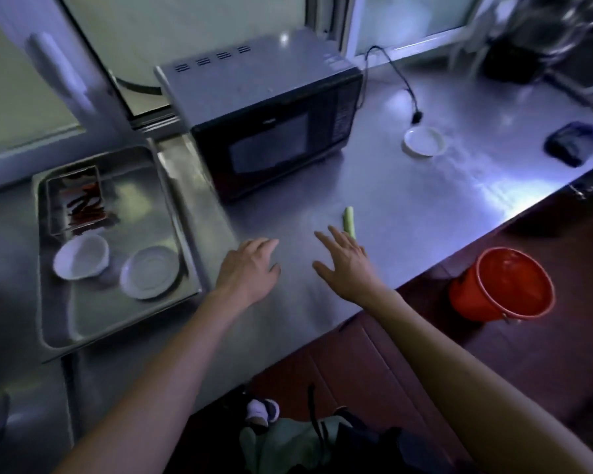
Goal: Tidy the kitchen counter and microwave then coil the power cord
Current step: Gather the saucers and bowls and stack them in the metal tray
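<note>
A black and silver microwave (271, 131) stands with its door closed at the back of the steel counter (425, 206). Its black power cord (396, 73) runs loose over the counter, the plug lying beside a white plate (424, 142). A pale green vegetable stalk (349, 222) lies near the counter's front. My right hand (343, 265) hovers with spread fingers just before the stalk, its fingertips at the stalk's near end. My left hand (250, 268) hangs relaxed over the counter, holding nothing.
On the left a steel tray (117, 323) holds a white bowl (81, 256), a white plate (149, 271) and a small pan of red chillies (79, 200). A dark cloth (572, 142) lies at the far right. An orange bucket (504, 285) stands on the floor.
</note>
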The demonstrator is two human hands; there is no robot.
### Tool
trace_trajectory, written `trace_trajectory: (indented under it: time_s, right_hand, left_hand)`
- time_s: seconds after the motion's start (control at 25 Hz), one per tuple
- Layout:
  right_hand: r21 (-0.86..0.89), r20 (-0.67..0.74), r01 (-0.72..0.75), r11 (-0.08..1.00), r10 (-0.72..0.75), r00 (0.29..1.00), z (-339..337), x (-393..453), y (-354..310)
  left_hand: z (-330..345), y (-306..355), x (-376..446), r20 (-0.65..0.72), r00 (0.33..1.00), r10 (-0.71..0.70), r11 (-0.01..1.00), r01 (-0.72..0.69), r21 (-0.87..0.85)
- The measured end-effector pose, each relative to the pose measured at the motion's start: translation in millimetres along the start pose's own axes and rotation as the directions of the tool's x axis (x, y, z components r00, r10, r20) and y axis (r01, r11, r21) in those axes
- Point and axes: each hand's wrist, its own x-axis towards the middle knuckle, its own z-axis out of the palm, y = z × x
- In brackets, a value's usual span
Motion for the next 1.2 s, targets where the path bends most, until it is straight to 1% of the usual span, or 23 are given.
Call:
trace_trajectory:
  time_s: [0.16,0.24,0.36,0.52,0.68,0.76,0.88,1.0,1.2]
  right_hand:
    - [0.022,-0.054,-0.11,0.994,0.111,0.992,-38,-53,78]
    - [0.019,-0.088,-0.185,0.982,0.186,0.979,-57,-80,113]
    - [0.061,-0.171,-0.266,0.962,0.273,0.947,-82,-113,153]
    - [0.118,-0.25,-0.344,0.931,0.363,0.897,-99,-151,187]
    - [0.164,-0.237,-0.434,0.886,0.462,0.855,-102,-173,222]
    - [0.16,-0.227,-0.459,0.874,0.485,0.845,-99,-172,239]
    - [0.153,-0.177,-0.482,0.863,0.504,0.845,-93,-157,260]
    - [0.084,-0.108,-0.472,0.878,0.479,0.871,-91,-118,284]
    - [0.023,-0.038,-0.436,0.9,0.436,0.899,-108,-46,316]
  left_hand:
    - [12,96,15,-0.01,0.989,0.147,0.989,-0.147,0.034]
    - [17,144,20,-0.004,0.975,0.221,0.974,-0.22,0.045]
    - [22,207,27,0.019,0.95,0.312,0.949,-0.312,0.049]
    - [30,265,41,0.037,0.905,0.423,0.901,-0.425,0.088]
    - [45,313,52,0.105,0.863,0.495,0.861,-0.503,0.077]
    - [55,324,60,0.132,0.852,0.507,0.854,-0.517,0.055]
    - [70,331,81,0.165,0.86,0.484,0.874,-0.485,-0.035]
    - [89,331,118,0.198,0.874,0.443,0.896,-0.435,-0.086]
    - [94,322,193,0.205,0.903,0.378,0.926,-0.37,-0.077]
